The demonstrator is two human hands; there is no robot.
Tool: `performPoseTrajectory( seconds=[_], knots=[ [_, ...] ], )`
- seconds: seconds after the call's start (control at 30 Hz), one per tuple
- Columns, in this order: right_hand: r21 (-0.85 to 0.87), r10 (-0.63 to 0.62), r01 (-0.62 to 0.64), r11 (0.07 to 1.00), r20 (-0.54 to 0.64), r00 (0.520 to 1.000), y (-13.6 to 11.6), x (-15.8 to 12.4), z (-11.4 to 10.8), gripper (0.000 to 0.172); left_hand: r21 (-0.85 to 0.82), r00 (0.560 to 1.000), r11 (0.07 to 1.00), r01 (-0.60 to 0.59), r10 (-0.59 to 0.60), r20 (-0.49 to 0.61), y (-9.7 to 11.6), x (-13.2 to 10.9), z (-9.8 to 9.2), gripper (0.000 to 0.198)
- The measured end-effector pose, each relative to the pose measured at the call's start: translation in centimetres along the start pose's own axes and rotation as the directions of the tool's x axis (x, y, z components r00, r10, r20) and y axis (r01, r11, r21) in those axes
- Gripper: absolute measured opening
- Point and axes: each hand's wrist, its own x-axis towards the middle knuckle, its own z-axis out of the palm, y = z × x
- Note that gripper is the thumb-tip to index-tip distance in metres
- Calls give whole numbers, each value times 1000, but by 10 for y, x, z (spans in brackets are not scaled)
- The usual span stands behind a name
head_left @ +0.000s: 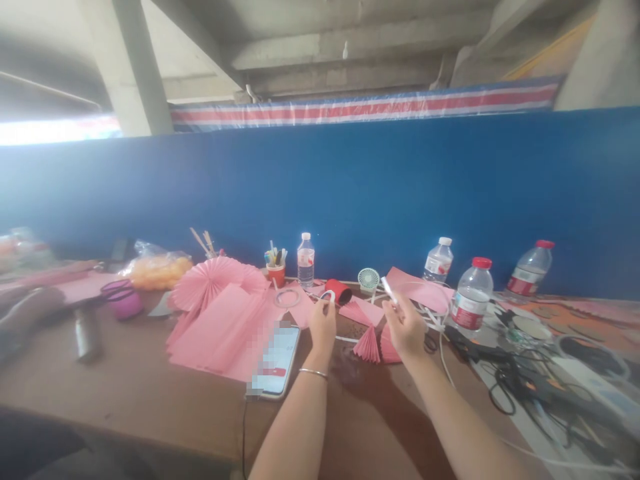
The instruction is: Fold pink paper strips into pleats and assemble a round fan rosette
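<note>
Left hand point(323, 325) pinches tape roll point(327, 296); right hand point(406, 325) grips white stick point(389, 291). Stretched tape could snag folded fans point(373, 345) just below.

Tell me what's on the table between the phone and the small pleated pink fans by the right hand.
In the head view, only the left forearm crosses between the phone and the small fans; the brown table there looks otherwise bare.

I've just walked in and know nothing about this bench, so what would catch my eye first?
The pink pleated paper fans and folded sheets left of centre on the brown table stand out first, against the long blue wall behind. Near the middle, the left hand pinches a small white roll and the right hand a thin white stick, above two small pink fans.
</note>
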Motion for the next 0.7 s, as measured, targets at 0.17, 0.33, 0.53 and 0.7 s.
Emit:
performPoseTrajectory(
  seconds=[0.17,0.33,0.53,0.7],
  knots=[
    [-393,200,-28,919,405,892,3,22,12,49,537,986,834,-125,44,161,-8,-11,4,12],
    [-519,267,177,836,668,695,6,28,49,38,663,988,739,-120,22,154,-17,-14,7,22],
    [-504,310,122,855,685,660,20,25,70,29,477,999,878,-51,42,30,-11,-7,2,20],
    [-232,252,-131,964,637,729,26,35,58,45,-117,999,993,34,-35,-2,0,2,6,26]
  ],
)
